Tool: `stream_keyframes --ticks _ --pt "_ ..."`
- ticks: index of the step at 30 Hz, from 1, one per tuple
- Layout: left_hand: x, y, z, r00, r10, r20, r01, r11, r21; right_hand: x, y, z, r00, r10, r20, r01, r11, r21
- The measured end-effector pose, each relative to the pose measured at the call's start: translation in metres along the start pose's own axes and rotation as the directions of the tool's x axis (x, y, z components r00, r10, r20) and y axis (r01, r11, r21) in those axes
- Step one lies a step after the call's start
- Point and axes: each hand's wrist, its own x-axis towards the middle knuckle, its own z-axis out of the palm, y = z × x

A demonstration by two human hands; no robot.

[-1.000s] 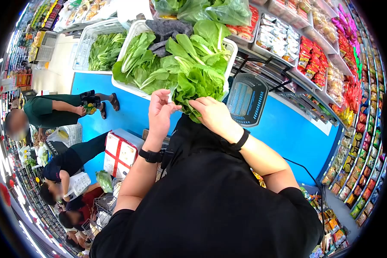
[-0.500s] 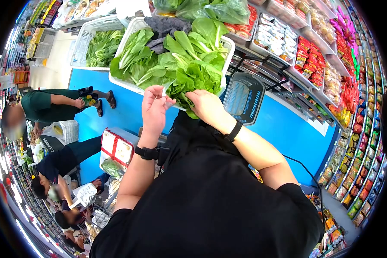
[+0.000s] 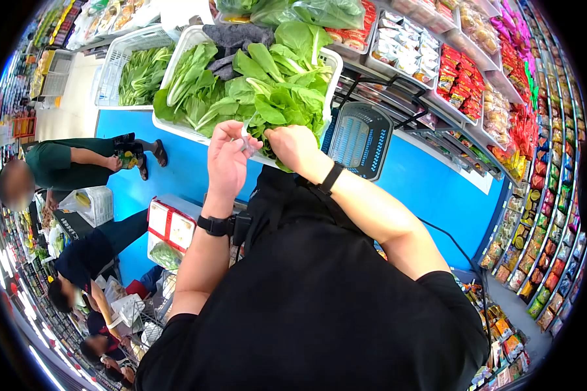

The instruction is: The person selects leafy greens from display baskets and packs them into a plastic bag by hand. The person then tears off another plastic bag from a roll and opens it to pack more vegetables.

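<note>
My left hand [image 3: 228,156] is at the near edge of a white basket [image 3: 205,138], its fingers closed in a pinch on a thin whitish strip [image 3: 245,129]. Whether this is tape or plastic I cannot make out. Beside it, my right hand [image 3: 295,150] has its fingers curled round a bunch of leafy greens [image 3: 282,104] at the front of the basket; the fingertips are partly hidden. More loose leafy greens [image 3: 195,91] fill the basket behind both hands. A dark grey cloth [image 3: 235,44] lies on top of them at the back.
Another white basket of greens [image 3: 147,75] stands to the left. Bagged greens [image 3: 306,13] are behind. On the right are a dark shopping basket [image 3: 362,140] and shelves of packaged snacks [image 3: 460,81]. A red-and-white box [image 3: 171,225] sits at left, with several people beyond, one in green [image 3: 65,163].
My right hand has drawn in closer to my left hand, its fingers more curled. The whole view has shifted slightly, so the baskets appear further left.
</note>
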Motion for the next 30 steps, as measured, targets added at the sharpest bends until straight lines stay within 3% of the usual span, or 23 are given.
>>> stream_keyframes --ticks 1,3,5,7,9,11,13,15,17,19,23,27,30 --pt "0.0 0.003 0.0 0.999 -0.004 -0.034 0.004 1.0 0.006 -0.007 -0.001 -0.012 1.0 0.002 -0.001 -0.002 1.0 0.0" --pt "0.0 0.007 -0.003 0.997 -0.007 -0.075 0.008 1.0 0.009 -0.029 0.01 -0.035 0.97 -0.107 -0.218 0.158 0.96 0.232" --pt "-0.001 0.012 -0.01 0.996 0.02 -0.085 -0.018 1.0 0.021 -0.046 0.03 -0.064 0.907 -0.1 -0.408 0.264 0.892 0.367" --pt "-0.002 0.014 -0.018 0.994 0.025 -0.108 -0.024 1.0 0.008 -0.059 0.067 -0.066 0.872 0.192 -0.45 0.011 0.911 0.412" --pt "-0.002 0.015 -0.021 0.992 0.028 -0.12 -0.029 1.0 -0.003 -0.067 0.098 -0.055 0.847 0.454 -0.277 -0.263 0.81 0.523" --pt "0.0 0.016 -0.021 0.99 0.018 -0.142 -0.021 1.0 -0.02 -0.066 0.11 -0.03 0.869 0.482 -0.115 -0.311 0.712 0.63" --pt "0.003 0.017 -0.021 0.99 0.001 -0.139 -0.002 1.0 -0.008 -0.056 0.112 -0.005 0.885 0.463 -0.053 -0.328 0.699 0.635" --pt "0.005 0.022 -0.02 0.99 -0.008 -0.14 0.009 1.0 0.009 -0.048 0.108 0.006 0.859 0.507 -0.07 -0.328 0.652 0.684" --pt "0.004 0.035 -0.019 0.997 0.029 -0.077 -0.03 0.999 -0.02 -0.046 0.098 0.003 0.798 0.559 -0.227 -0.205 0.605 0.77" --pt "0.003 0.046 -0.017 0.99 0.052 -0.13 -0.055 0.998 -0.023 -0.048 0.087 -0.008 0.773 0.586 -0.246 -0.12 0.514 0.849" --pt "0.018 0.057 -0.028 0.989 0.07 -0.134 -0.067 0.997 0.024 -0.045 0.098 0.005 0.821 0.523 -0.231 -0.154 0.591 0.792" --pt "0.013 0.04 0.006 0.999 0.005 -0.048 0.0 0.994 0.108 -0.049 0.107 0.008 0.817 0.526 -0.238 -0.207 0.651 0.73" --pt "0.01 0.015 0.009 0.999 -0.035 -0.004 0.034 0.907 0.419 -0.061 0.118 0.015 0.796 0.573 -0.196 -0.338 0.689 0.642"
